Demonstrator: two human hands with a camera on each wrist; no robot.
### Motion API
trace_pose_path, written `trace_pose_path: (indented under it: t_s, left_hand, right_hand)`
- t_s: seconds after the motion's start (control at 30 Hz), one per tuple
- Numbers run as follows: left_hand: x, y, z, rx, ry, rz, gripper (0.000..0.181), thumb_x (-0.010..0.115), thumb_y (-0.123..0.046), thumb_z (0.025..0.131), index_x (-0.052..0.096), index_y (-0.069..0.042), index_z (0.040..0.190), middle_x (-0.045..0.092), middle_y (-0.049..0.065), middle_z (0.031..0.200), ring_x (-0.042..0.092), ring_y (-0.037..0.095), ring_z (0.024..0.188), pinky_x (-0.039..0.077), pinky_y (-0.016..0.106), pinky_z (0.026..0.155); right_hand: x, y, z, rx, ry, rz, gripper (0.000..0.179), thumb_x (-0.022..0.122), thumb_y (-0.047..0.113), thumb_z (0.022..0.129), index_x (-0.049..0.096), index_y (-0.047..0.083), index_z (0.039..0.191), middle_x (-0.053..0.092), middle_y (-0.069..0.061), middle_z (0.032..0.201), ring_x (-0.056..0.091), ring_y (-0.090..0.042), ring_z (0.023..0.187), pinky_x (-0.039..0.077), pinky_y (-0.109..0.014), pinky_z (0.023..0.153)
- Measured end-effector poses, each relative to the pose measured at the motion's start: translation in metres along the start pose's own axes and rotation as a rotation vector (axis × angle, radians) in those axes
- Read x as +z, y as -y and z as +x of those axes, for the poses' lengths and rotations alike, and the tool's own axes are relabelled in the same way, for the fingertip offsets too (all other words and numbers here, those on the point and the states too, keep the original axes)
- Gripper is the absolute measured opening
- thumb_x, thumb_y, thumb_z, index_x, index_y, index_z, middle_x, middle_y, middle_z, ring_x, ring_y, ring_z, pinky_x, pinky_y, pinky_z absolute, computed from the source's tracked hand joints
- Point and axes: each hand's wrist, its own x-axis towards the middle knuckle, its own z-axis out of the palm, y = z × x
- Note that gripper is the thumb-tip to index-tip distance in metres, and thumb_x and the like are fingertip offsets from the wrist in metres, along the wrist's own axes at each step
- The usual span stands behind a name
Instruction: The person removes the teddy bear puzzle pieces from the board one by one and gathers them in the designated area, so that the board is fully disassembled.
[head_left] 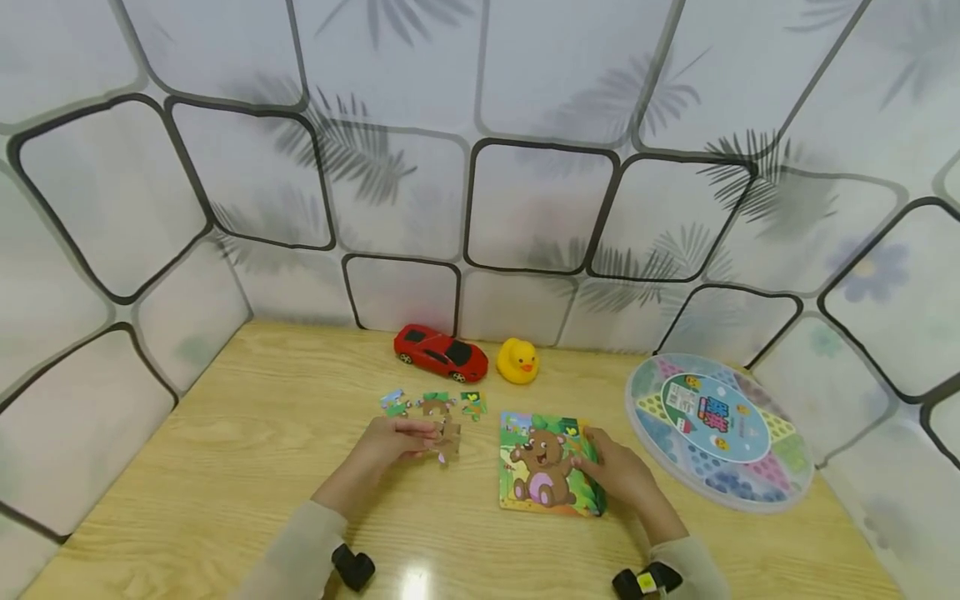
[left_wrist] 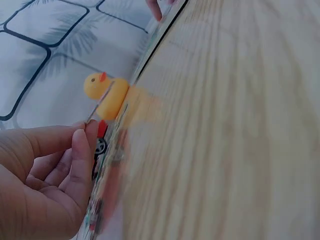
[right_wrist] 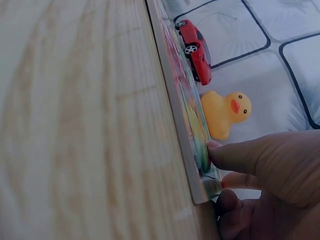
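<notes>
In the head view my left hand (head_left: 392, 440) pinches a brown jigsaw piece (head_left: 449, 439) between thumb and fingertips. The left wrist view shows that piece (left_wrist: 101, 100) edge-on and tilted above the table. Just beyond it lie several more jigsaw pieces (head_left: 436, 406) with parts of a bear picture on them. My right hand (head_left: 621, 468) grips the right edge of a flat square puzzle board (head_left: 542, 467) printed with a brown bear. Seen from the right wrist, the thumb rests on the top of the board (right_wrist: 172, 115) and the other fingers are at its side, partly hidden.
Behind the pieces stand a red toy car (head_left: 441, 353) and a yellow rubber duck (head_left: 517, 361), close to the patterned wall (head_left: 517, 308). A round, clear-edged game board (head_left: 720, 429) lies to the right. Everything sits on a wooden table (head_left: 247, 417).
</notes>
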Motion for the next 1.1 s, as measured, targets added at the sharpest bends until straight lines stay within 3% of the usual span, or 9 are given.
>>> trace_pose_path:
  t_s: [0.2, 0.4, 0.8, 1.1]
  left_hand:
    - [-0.011, -0.002, 0.002, 0.001, -0.069, 0.095, 0.027, 0.068, 0.007, 0.08, 0.067, 0.009, 0.107, 0.071, 0.016, 0.096, 0.066, 0.011, 0.077, 0.055, 0.023, 0.065]
    - [-0.016, -0.003, 0.002, -0.048, -0.117, 0.105, 0.027, 0.067, 0.009, 0.08, 0.067, 0.008, 0.107, 0.071, 0.015, 0.095, 0.067, 0.013, 0.076, 0.057, 0.026, 0.066]
    - [-0.02, -0.009, 0.001, -0.05, -0.127, 0.228, 0.019, 0.067, 0.01, 0.08, 0.069, 0.01, 0.099, 0.07, 0.01, 0.084, 0.063, 0.011, 0.068, 0.057, 0.026, 0.062]
    - [-0.025, -0.012, 0.006, -0.053, -0.074, 0.29, 0.017, 0.071, 0.0, 0.081, 0.07, 0.006, 0.097, 0.07, 0.006, 0.083, 0.058, 0.008, 0.062, 0.051, 0.022, 0.057]
  right_hand:
    - [-0.002, 0.001, 0.0, 0.006, 0.008, 0.019, 0.061, 0.063, 0.034, 0.091, 0.043, -0.002, 0.136, 0.061, -0.007, 0.084, 0.055, -0.018, 0.069, 0.044, -0.035, 0.055]
    - [0.001, -0.001, 0.0, 0.006, 0.004, 0.014, 0.061, 0.063, 0.035, 0.091, 0.043, -0.002, 0.136, 0.062, -0.008, 0.085, 0.058, -0.021, 0.072, 0.047, -0.039, 0.058]
    - [0.003, -0.001, 0.0, -0.007, -0.008, 0.007, 0.062, 0.063, 0.036, 0.09, 0.044, -0.002, 0.135, 0.066, -0.014, 0.094, 0.063, -0.031, 0.084, 0.051, -0.047, 0.068]
    - [0.0, 0.0, 0.0, -0.005, -0.008, 0.01, 0.062, 0.063, 0.035, 0.091, 0.043, -0.003, 0.136, 0.065, -0.011, 0.09, 0.062, -0.027, 0.08, 0.05, -0.045, 0.064]
